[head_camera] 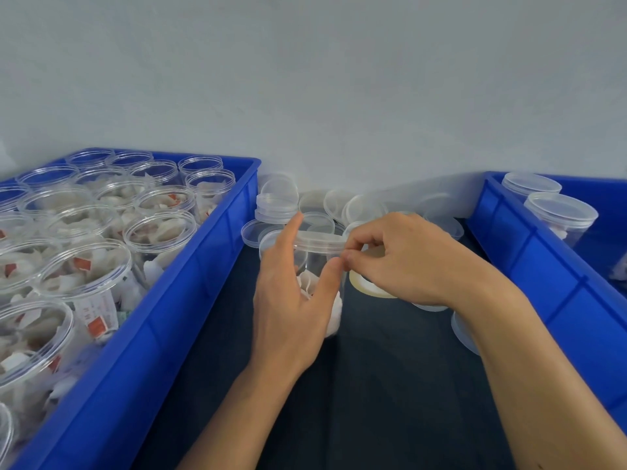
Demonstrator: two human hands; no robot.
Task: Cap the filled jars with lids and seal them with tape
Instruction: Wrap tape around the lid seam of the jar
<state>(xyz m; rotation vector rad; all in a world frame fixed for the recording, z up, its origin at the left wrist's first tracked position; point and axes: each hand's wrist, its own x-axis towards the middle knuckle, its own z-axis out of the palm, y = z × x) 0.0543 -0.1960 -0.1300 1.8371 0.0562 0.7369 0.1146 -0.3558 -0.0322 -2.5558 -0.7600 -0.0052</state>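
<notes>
A clear jar (334, 310) filled with white packets stands on the dark table between two blue crates, with a clear lid (320, 241) on top. My left hand (291, 300) wraps around the jar, index finger up along the lid's left side and thumb on the front. My right hand (407, 262) pinches something small at the lid's right edge, by my left thumb tip; the tape end itself is too clear to make out. A roll of tape (368, 287) lies on the table under my right hand.
The left blue crate (190, 300) holds several open filled jars (159, 232). The right blue crate (529, 266) holds capped jars (559, 215). Loose clear lids (276, 201) are piled against the wall behind the jar. More lids (463, 330) lie under my right forearm.
</notes>
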